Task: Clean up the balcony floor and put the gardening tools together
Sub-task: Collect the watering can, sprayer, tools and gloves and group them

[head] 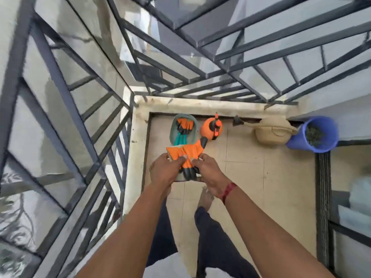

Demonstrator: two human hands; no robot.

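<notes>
I hold an orange gardening glove point(185, 153) with black claw tips above the balcony floor. My left hand point(165, 170) grips its cuff end and my right hand point(208, 173) pinches it near the black claws. Just beyond the glove, a green oval tray point(173, 135) on the floor holds orange and teal hand tools point(183, 127). An orange spray bottle point(211, 128) stands right of the tray.
A beige watering can point(273, 131) and a blue pot point(313, 135) with dark plant matter sit by the far wall. Dark metal railing point(84, 117) encloses the left and far sides. My bare feet stand on the tiled floor point(261, 177).
</notes>
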